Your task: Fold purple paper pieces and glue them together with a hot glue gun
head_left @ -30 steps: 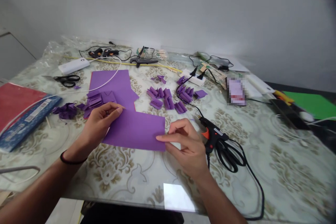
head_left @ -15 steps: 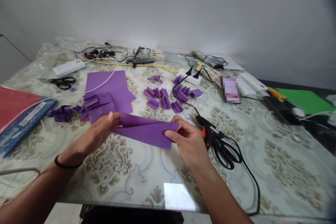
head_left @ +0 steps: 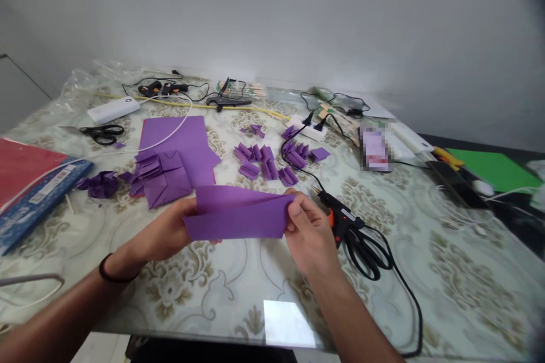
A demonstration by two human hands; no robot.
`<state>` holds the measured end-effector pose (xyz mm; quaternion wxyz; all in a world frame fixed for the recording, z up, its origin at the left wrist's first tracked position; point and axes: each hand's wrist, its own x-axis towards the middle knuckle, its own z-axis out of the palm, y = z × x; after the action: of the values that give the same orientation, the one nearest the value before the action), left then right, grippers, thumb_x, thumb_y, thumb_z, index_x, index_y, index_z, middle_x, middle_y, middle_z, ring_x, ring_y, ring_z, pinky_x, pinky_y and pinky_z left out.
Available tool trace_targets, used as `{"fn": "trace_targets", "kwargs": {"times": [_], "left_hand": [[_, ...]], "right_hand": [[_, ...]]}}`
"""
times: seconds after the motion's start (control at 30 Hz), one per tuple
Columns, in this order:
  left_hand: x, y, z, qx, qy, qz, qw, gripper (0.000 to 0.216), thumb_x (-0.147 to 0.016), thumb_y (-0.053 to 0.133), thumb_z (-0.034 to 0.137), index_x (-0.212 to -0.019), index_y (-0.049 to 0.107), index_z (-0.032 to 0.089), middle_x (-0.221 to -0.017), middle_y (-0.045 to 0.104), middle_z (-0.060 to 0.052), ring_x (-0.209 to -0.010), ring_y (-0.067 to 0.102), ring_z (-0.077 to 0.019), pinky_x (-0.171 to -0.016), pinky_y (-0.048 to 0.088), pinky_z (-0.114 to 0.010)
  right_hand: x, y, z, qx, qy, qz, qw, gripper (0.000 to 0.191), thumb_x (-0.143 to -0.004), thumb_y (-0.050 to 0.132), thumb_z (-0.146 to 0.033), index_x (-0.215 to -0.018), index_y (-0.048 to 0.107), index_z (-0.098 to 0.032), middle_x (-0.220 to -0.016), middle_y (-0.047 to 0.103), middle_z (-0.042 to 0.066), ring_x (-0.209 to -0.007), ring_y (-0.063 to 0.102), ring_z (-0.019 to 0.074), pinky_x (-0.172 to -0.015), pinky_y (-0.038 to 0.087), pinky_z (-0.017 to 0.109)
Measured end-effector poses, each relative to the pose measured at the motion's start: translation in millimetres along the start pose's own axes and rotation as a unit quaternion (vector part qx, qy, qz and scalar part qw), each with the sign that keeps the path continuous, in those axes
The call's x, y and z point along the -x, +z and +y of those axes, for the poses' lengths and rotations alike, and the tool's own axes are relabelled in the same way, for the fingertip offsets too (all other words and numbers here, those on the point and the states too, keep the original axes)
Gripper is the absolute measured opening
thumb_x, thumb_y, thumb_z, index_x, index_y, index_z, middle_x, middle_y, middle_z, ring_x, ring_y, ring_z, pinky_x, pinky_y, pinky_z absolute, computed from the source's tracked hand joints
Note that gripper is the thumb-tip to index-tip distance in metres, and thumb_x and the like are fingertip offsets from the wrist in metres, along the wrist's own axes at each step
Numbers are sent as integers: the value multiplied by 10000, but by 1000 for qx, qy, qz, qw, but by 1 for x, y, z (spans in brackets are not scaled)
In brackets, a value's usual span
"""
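Observation:
A purple paper sheet [head_left: 238, 212] is lifted a little above the table and folded over lengthwise. My left hand [head_left: 168, 232] grips its left end, fingers partly hidden behind the paper. My right hand [head_left: 309, 232] pinches its right end, thumb on the front. Behind the sheet lie more purple sheets [head_left: 179, 136], a stack of creased purple squares [head_left: 164, 176] and several small folded purple pieces [head_left: 266, 159]. A black and orange glue gun [head_left: 338, 215] lies just right of my right hand.
Black scissors [head_left: 368, 252] lie by the glue gun, whose cord [head_left: 415, 312] runs to the front edge. A second pair of scissors [head_left: 102, 133], a white power bank [head_left: 113, 109], a power strip [head_left: 309, 127], a phone [head_left: 374, 150], red paper [head_left: 21, 167] and green paper [head_left: 496, 170] surround the patterned table [head_left: 447, 272].
The purple sheet lay flat on the table; both hands have lifted it and folded it over, and now hold it up by its two ends.

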<state>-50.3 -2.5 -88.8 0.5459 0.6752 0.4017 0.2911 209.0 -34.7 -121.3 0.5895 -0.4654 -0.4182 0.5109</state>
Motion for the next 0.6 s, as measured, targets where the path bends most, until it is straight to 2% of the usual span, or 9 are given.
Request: {"fn": "trace_targets", "kwargs": {"times": [0.1,0.17,0.23,0.3,0.37,0.43,0.47,0.53,0.6], "left_hand": [[-1,3,-4,-15,-7,11,1000,390,-850,816,445,-583,654,211,-520,562,13,-553,548,-158,-524,498,-257],[0,3,-5,-26,-12,27,999,507,-894,783,474,-532,546,210,-479,447,38,-474,411,-110,-436,362,-227],[1,1,-6,-36,-16,46,998,541,-914,771,469,-532,490,209,-488,395,49,-457,328,-86,-404,250,-220],[3,-1,-6,-48,-16,57,997,553,-906,785,461,-534,460,212,-501,377,52,-457,299,-79,-395,187,-224],[4,-2,-5,-56,-12,59,997,595,-896,800,458,-517,411,215,-492,337,58,-446,270,-72,-391,155,-230],[4,-1,-3,-43,-13,53,998,592,-887,817,446,-518,416,216,-478,320,67,-429,289,-71,-385,194,-224],[4,0,-3,-25,-15,53,998,543,-881,828,437,-541,466,215,-479,351,67,-428,337,-78,-386,247,-217],[3,2,-2,33,-21,59,997,370,-866,851,416,-668,613,211,-531,503,54,-474,499,-114,-424,404,-219],[2,3,-3,94,-24,68,993,249,-861,866,390,-826,703,205,-677,681,16,-594,652,-160,-526,551,-249]], "right_hand": [[-1,-2,2,0,-16,-10,1000,482,-917,694,-741,-842,642,-267,-815,572,14,-722,550,196,-669,501,334],[-1,-5,2,5,-16,-23,1000,409,-936,710,-684,-943,706,-275,-926,654,38,-859,627,226,-792,531,363],[0,-6,1,15,-9,-41,999,352,-911,782,-617,-1004,749,-280,-1048,694,49,-994,661,242,-878,532,364],[2,-7,0,28,7,-66,997,344,-872,839,-576,-1032,775,-279,-1146,719,62,-1096,677,263,-897,539,359],[3,-6,-2,39,28,-92,995,349,-861,852,-567,-1041,789,-274,-1158,745,74,-1098,701,276,-853,560,355],[5,-4,-3,51,49,-108,992,331,-887,837,-548,-1065,795,-272,-1084,767,69,-1001,721,257,-789,571,345],[6,-3,-3,58,57,-111,990,319,-899,831,-531,-1075,797,-268,-1034,769,60,-931,717,237,-756,569,336],[6,-2,-2,77,66,-111,989,296,-909,831,-506,-1054,799,-249,-927,753,41,-806,681,201,-694,550,314],[6,-3,-1,97,65,-104,988,294,-901,839,-504,-975,791,-224,-833,714,22,-723,627,174,-639,516,292]]}}
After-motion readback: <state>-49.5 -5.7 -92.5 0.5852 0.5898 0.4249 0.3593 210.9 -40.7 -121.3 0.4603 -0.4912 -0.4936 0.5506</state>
